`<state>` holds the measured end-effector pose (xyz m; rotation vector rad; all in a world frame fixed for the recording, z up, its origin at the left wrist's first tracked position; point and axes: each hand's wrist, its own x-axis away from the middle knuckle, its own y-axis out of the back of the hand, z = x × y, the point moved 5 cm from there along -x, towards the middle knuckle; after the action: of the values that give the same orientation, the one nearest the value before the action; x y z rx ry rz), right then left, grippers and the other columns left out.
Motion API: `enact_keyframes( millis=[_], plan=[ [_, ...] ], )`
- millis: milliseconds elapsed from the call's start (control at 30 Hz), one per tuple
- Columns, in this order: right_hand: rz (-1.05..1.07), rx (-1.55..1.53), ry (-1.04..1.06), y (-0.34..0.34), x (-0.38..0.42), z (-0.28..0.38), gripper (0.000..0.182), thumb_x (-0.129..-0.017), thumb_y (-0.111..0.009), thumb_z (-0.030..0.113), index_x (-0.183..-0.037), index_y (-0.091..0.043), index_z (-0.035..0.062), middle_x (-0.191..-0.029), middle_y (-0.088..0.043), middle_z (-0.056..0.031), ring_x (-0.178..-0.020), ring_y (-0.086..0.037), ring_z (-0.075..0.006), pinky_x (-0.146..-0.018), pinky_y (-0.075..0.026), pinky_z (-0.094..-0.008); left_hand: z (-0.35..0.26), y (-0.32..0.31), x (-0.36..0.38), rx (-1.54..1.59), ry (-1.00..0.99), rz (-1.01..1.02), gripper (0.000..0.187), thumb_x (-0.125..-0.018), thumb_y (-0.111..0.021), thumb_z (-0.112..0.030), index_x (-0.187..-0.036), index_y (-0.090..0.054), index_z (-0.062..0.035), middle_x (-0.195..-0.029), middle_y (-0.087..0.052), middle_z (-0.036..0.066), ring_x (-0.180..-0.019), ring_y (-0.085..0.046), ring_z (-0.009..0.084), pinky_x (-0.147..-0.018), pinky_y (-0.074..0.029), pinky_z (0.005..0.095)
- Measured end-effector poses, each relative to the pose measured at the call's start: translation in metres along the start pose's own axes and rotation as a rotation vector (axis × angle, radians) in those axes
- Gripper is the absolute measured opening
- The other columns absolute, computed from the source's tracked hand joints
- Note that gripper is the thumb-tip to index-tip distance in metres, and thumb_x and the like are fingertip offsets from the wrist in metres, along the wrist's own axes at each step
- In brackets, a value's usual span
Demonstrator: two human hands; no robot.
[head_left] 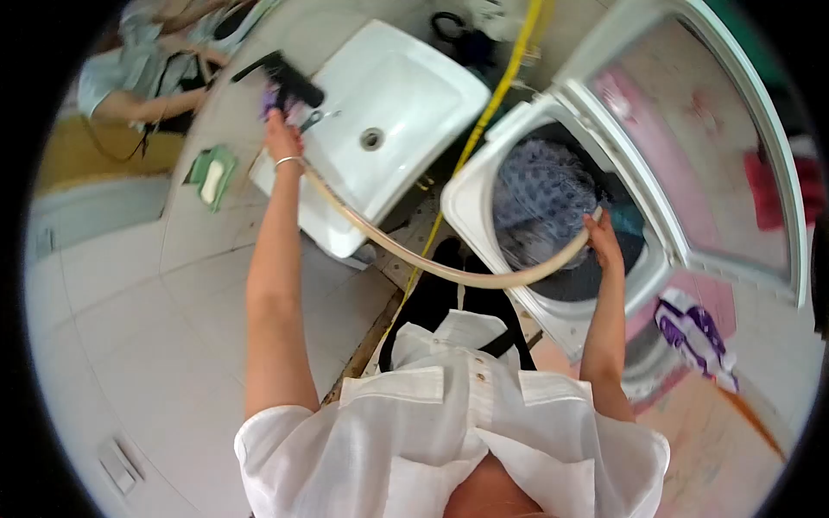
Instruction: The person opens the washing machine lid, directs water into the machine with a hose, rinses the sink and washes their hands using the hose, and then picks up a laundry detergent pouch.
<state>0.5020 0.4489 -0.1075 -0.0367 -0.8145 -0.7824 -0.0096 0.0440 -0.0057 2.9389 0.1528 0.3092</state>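
Observation:
A beige hose (432, 267) bends in a long arc from the sink across to the washing machine. My left hand (281, 138) is closed at its sink end, beside the black tap (292, 79). A bunched purple cloth (273, 97) shows there, and my fingers partly hide the joint. On the other side, my right hand (604, 238) grips the free end of the hose, over the open tub. Bluish-grey patterned laundry (544, 190) lies inside the washing machine (473, 207).
The machine's lid (699, 112) stands raised at the right. A white sink (414, 78) is at the back, with a soap dish (211, 179) left of it. A yellow hose (495, 99) runs between sink and machine. A purple-and-white packet (695, 337) lies at the right.

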Motion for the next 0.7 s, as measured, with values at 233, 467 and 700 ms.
enact_keyframes(
  millis=[233,467,700],
  plan=[
    [0.091,0.654,0.173,-0.059,-0.083,0.034,0.079,-0.084,-0.053,0.043,-0.137,-0.018,-0.0045,-0.133,-0.037,-0.0259,-0.121,-0.04,-0.0351,-0.098,-0.035,-0.0345,-0.015,-0.001,0.008,0.003,0.034,0.111,0.042,-0.088,-0.041,-0.05,-0.077,-0.053,-0.0104,-0.045,-0.04,-0.002,-0.032,-0.034,0.0081,-0.03,-0.025,0.0234],
    [0.447,0.771,0.666,-0.195,0.048,0.209,0.032,-0.087,-0.051,0.03,-0.097,-0.06,0.0017,-0.093,-0.062,-0.0183,-0.087,-0.058,-0.0342,-0.075,-0.045,-0.0376,-0.012,-0.001,0.006,0.038,0.064,0.087,0.04,-0.088,-0.044,-0.045,-0.074,-0.052,-0.0089,-0.047,-0.04,-0.002,-0.033,-0.033,0.0069,-0.031,-0.025,0.022],
    [0.084,0.625,1.411,-0.385,-0.078,0.324,0.056,-0.089,-0.045,0.041,-0.123,-0.043,-0.0051,-0.127,-0.043,-0.0242,-0.119,-0.039,-0.0368,-0.099,-0.031,-0.0409,-0.005,0.002,-0.002,0.023,-0.049,0.057,0.039,-0.088,-0.045,-0.045,-0.076,-0.052,-0.0083,-0.049,-0.042,-0.002,-0.035,-0.036,0.0059,-0.031,-0.027,0.0214]
  ],
)
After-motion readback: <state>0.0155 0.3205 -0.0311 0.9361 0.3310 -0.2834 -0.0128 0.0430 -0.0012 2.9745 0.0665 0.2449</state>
